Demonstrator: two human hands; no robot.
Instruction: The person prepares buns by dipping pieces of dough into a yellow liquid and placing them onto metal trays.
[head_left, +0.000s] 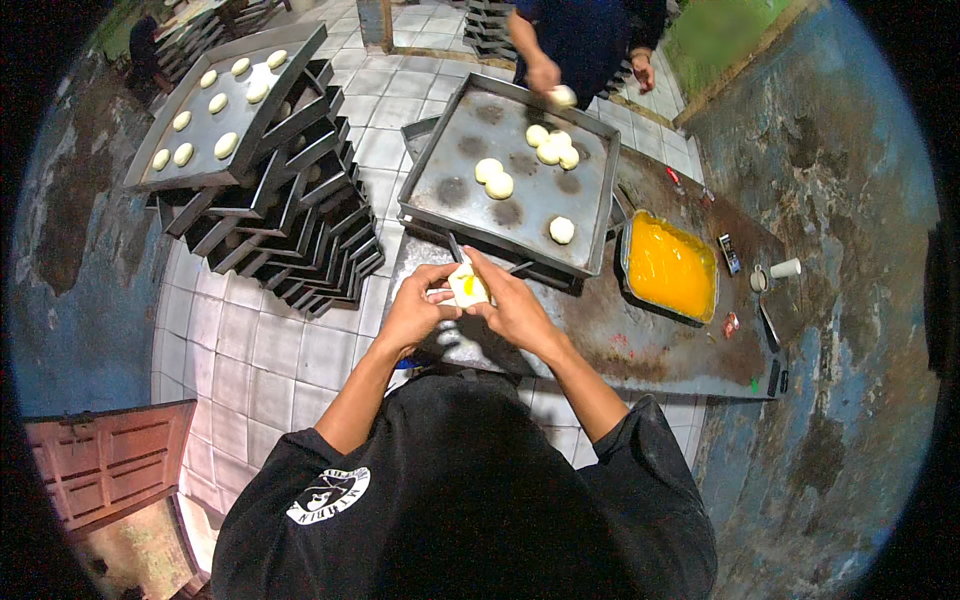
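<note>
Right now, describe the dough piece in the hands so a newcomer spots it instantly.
Find the large metal tray of dough balls, upper centre. Just below it in the picture, the left hand and right hand hold a small dough piece between them. Unlike the plain pale balls on the tray, this one shows a bright yellow patch.

The baking tray (540,190) lies over the table (640,350), with dough balls (499,186) in it. Just before it, the left hand (422,300) and right hand (513,305) have a dough piece (468,287) between them. Left of the baking tray stands a tray stack (300,220), its top tray (200,137) bearing more dough balls. Right of the baking tray sits a pan of filling (655,307); farther right, a mug (758,280) and a cup (786,268). Behind it stands a co-worker (575,45).
</note>
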